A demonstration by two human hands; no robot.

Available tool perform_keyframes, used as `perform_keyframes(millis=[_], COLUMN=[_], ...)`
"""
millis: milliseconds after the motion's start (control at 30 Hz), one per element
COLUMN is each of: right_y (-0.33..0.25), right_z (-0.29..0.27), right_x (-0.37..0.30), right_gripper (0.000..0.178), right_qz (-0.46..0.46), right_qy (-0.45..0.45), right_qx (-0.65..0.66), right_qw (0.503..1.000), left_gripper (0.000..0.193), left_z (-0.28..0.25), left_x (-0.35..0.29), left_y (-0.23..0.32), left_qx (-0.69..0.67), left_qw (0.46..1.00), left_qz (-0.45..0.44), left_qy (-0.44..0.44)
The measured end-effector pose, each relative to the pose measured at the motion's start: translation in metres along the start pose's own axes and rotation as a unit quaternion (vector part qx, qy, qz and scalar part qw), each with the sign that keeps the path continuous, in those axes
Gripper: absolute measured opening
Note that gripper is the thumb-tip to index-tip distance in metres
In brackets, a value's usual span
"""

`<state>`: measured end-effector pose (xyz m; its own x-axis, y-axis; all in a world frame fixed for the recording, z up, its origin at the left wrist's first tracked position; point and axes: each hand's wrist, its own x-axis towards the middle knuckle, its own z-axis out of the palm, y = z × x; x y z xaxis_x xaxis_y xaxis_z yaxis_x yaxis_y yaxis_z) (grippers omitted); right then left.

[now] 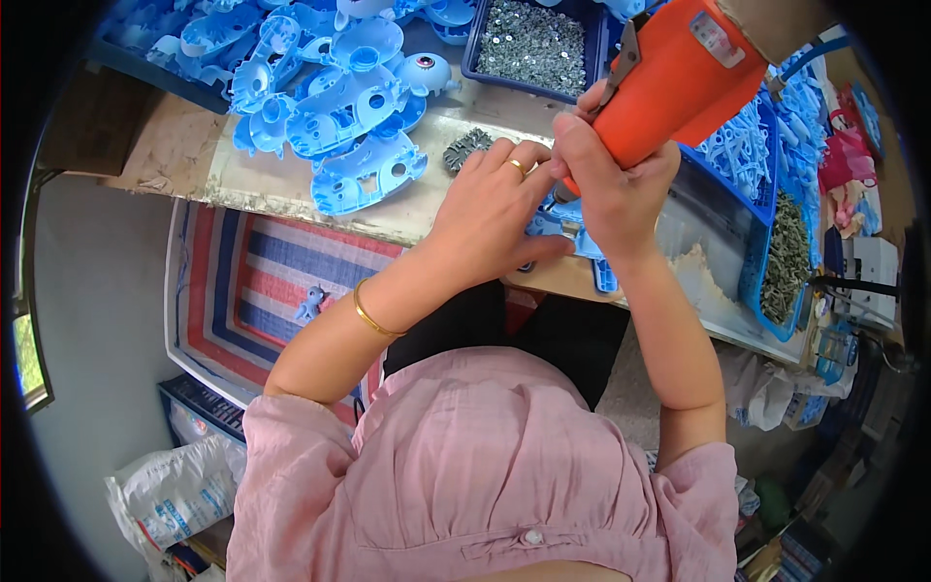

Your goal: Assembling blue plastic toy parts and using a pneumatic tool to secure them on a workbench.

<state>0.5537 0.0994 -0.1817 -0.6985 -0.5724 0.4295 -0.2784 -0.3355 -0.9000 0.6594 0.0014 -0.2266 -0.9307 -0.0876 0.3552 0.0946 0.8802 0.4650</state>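
Note:
My right hand (628,199) is wrapped around an orange power screwdriver (669,92), which points down at the work. Beneath its tip lies a light blue plastic toy part (588,244) by the table's near edge. My left hand (485,213) is closed over that part's left side, fingers bent and thumb reaching across; it partly hides the part. The exact contact between screwdriver tip and part is covered by my fingers. Just past my left knuckles sits a small pile of dark screws (465,149) on the table.
Light blue toy shells (354,112) are heaped at the far left. A dark blue tray (519,87) of small metal pieces stands behind my hands. To the right are a blue crate (729,189) of plastic parts and a basket (752,281) of screws. A striped-lined bin (281,257) holds a small toy (310,303).

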Motion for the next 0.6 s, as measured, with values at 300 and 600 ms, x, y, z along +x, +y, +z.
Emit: perform_keyframes(millis=[300, 600], right_y=[-0.024, -0.113], right_z=[-0.012, -0.045], right_x=[0.021, 0.053], right_gripper=[0.029, 0.016], right_qz=[-0.010, -0.106], right_qy=[-0.061, 0.024], right_qx=[-0.017, -0.421], right_qw=[0.998, 0.901], left_gripper=[0.076, 0.065], left_z=[-0.007, -0.012], left_x=[0.003, -0.008], left_y=[0.006, -0.003], left_qx=[-0.021, -0.034], left_qw=[1.000, 0.997], left_qz=[-0.006, -0.022], left_qy=[0.005, 0.060])
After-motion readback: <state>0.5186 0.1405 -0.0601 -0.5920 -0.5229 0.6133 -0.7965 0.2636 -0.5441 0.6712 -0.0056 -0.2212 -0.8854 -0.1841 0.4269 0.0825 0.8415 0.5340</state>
